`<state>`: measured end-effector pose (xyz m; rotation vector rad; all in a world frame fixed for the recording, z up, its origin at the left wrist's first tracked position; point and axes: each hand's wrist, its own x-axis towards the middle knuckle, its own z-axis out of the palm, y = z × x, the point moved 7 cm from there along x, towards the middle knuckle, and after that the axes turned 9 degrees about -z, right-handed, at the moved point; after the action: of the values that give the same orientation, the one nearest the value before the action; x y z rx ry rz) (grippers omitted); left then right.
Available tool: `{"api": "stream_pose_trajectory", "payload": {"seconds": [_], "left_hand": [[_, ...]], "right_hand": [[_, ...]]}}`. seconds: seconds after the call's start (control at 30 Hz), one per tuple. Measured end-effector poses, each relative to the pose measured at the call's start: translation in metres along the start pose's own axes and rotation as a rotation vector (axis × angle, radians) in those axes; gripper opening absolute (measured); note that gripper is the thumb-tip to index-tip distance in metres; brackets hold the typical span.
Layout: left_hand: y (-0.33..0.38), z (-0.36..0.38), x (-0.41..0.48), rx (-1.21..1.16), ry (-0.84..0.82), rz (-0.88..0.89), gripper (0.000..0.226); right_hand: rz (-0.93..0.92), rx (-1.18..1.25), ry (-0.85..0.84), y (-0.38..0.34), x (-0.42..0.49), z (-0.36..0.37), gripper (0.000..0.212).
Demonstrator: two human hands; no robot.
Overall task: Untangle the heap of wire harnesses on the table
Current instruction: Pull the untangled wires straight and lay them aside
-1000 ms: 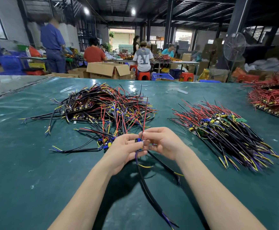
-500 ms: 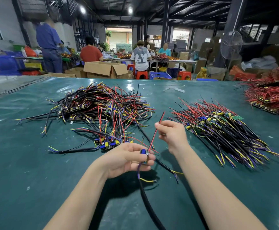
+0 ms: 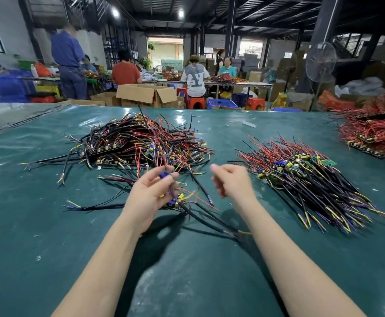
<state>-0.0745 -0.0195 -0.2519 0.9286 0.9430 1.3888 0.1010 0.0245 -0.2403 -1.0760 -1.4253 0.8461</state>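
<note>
"What filled your feed at that moment?"

"Mostly the green table [image 3: 49, 248]. The tangled heap [image 3: 136, 143] lay on it left of centre, with black, red and yellow wires crossing every way. Well apart to the right lay a neater pile [image 3: 301, 179], its wires running mostly one way, and a red pile [image 3: 374, 136] sat at the far right edge."

"And the hands?"

"Both were near the front of the heap, apart from each other. I saw the left hand [image 3: 150, 193] grasping one harness [image 3: 210, 223]. Its fingers were curled round the wires, and its thumb and a fingertip pinched a small blue part [image 3: 164, 175]. The black cables of that harness trailed down onto the table toward the right forearm. The right hand [image 3: 232, 181] was blurred, but I made out loosely curled fingers with nothing in them, so its grip was released."
</note>
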Motion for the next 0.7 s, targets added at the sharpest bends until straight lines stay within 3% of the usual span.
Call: {"api": "stream_pose_trajectory", "payload": {"seconds": [0.07, 0.13, 0.23, 0.4, 0.6, 0.7], "left_hand": [[0.008, -0.010, 0.001, -0.041, 0.089, 0.098, 0.025], [0.012, -0.014, 0.000, -0.073, 0.129, 0.159, 0.026], [0.008, -0.012, -0.001, -0.088, 0.141, 0.168, 0.023], [0.002, -0.008, -0.001, -0.105, 0.140, 0.157, 0.016], [0.006, -0.009, 0.002, -0.041, 0.137, 0.187, 0.013], [0.008, -0.004, 0.001, -0.177, 0.042, 0.181, 0.019]], "right_hand": [[0.003, -0.184, -0.278, -0.005, -0.012, 0.031, 0.043], [-0.039, -0.361, -0.412, -0.007, -0.024, 0.051, 0.040], [-0.207, -0.557, -0.353, -0.020, -0.032, 0.060, 0.027], [-0.177, -0.306, -0.282, -0.023, -0.035, 0.062, 0.020], [-0.315, -0.389, -0.231, -0.033, -0.037, 0.065, 0.028], [-0.292, -0.345, -0.327, -0.033, -0.036, 0.068, 0.023]]}}
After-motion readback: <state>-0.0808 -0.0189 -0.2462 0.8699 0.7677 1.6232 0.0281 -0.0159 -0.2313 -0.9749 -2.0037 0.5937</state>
